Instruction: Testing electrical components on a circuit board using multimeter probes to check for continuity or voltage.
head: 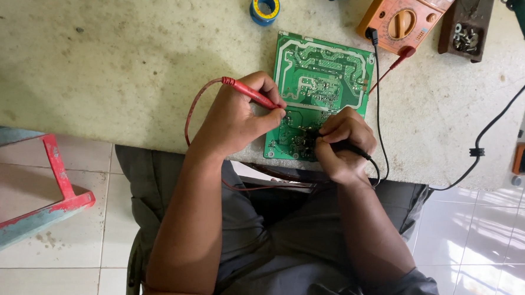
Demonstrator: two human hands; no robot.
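Note:
A green circuit board (321, 74) lies solder side up on the pale worktop (123, 59). My left hand (237, 116) grips a red test probe (249, 94) like a pen, its tip touching the board's left part. My right hand (342, 144) grips a black test probe (348, 146), its tip on the board's lower middle. Red and black leads run to an orange multimeter (407, 14) at the top right.
A blue and yellow solder spool (264, 6) sits above the board. A small brown tray of screws (466, 23) stands beside the meter. A black cable (497, 116) crosses the right side. A red and grey stool (28, 193) stands on the tiled floor at left.

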